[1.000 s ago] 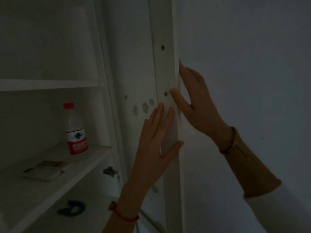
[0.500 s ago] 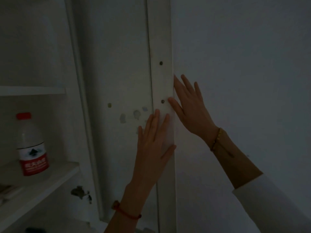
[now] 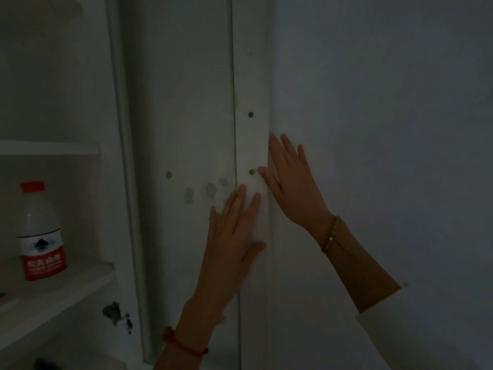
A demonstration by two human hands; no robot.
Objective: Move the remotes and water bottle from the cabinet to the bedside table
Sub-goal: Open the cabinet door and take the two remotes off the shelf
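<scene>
Both palms lie flat with fingers spread, grasping nothing: the left hand (image 3: pixel 229 244) and right hand (image 3: pixel 290 182) press the opened cabinet door (image 3: pixel 250 76), likely holding it aside, while the water bottle (image 3: pixel 41 233) stands untouched on the shelf (image 3: pixel 80 287) near its front edge

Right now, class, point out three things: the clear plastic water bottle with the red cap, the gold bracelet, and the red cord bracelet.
Clear plastic water bottle with red cap (image 3: pixel 41 231): head view, on its body above the label.
Gold bracelet (image 3: pixel 331 234): head view, on the band at the right wrist.
Red cord bracelet (image 3: pixel 184 345): head view, on the cord at the left wrist.
</scene>
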